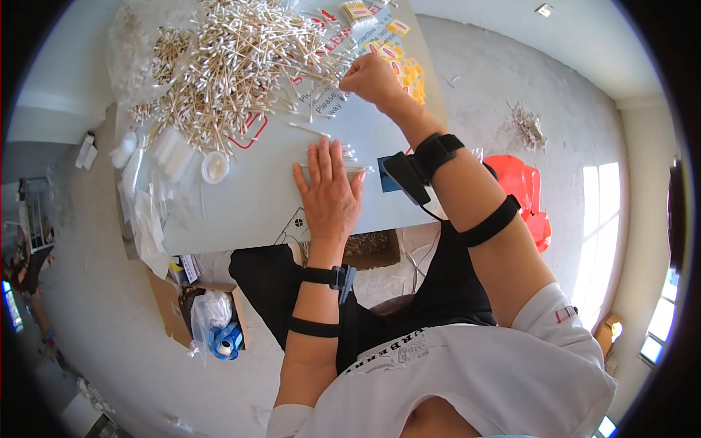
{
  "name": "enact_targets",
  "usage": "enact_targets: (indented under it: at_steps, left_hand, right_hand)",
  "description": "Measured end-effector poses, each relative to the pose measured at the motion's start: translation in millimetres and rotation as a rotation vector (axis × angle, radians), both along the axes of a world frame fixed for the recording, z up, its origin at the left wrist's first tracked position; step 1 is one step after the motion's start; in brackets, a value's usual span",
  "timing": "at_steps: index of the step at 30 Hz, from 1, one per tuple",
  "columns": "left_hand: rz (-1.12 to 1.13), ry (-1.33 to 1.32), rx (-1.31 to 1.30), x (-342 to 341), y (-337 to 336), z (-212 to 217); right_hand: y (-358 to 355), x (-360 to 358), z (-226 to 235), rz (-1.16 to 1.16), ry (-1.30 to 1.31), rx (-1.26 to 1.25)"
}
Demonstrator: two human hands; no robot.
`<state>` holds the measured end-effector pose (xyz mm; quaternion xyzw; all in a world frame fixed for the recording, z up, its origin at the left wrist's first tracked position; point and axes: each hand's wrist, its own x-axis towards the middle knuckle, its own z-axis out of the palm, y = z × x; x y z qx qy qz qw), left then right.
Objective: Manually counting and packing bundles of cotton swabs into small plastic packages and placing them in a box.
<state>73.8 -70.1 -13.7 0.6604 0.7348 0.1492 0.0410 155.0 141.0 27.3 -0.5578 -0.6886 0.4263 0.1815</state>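
A large heap of cotton swabs (237, 66) with pale sticks and white tips spreads over the far left of the sheet-covered table (255, 197). At the heap's right edge my right hand (374, 80) is closed, fingertips down beside loose swabs; what it pinches is hidden by the fingers. Nearer me, my left hand (330, 186) lies flat with fingers stretched out. Beside and partly under its fingers is a small group of swabs (349, 155). One single swab (309, 129) lies just beyond the fingertips.
Yellow packets (412, 80) and a bundle of swabs (356, 11) lie past my right hand. A round white tub (215, 167) and clear plastic bags (139, 44) stand left. Below are a cardboard box (383, 250), another open box (179, 306) and a red bag (517, 186).
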Motion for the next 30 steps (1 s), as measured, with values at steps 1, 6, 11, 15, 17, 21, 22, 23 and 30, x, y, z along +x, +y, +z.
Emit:
enact_targets:
  at_steps: [1,6,11,15,17,21,22,23,30]
  left_hand:
    - [0.001,0.000,-0.002,-1,0,1]
    - [-0.002,0.017,0.017,-2,-1,0]
    - [0.006,0.008,0.009,0,2,1]
    - [-0.004,0.005,0.011,-1,0,-1]
    - [0.002,0.019,0.023,-1,-1,-2]
    - [-0.004,0.010,0.045,-2,-1,0]
    - [-0.003,0.007,0.048,-2,-2,-1]
    - [-0.009,0.001,0.054,-1,-2,-1]
    - [-0.047,-0.017,0.060,5,-16,-5]
  right_hand:
    - [-1,-1,6,0.061,-0.159,0.117]
    - [-8,16,10,0.150,-0.320,0.121]
    - [-21,22,5,0.124,-0.414,0.208]
    - [-11,16,12,0.224,-0.435,0.213]
    - [-13,21,17,0.210,-0.431,0.172]
    - [-37,27,10,0.428,-0.299,0.271]
    - [-45,30,9,0.572,-0.189,0.305]
    - [-54,32,6,0.570,-0.256,0.355]
    - [-84,30,-15,0.611,-0.244,0.518]
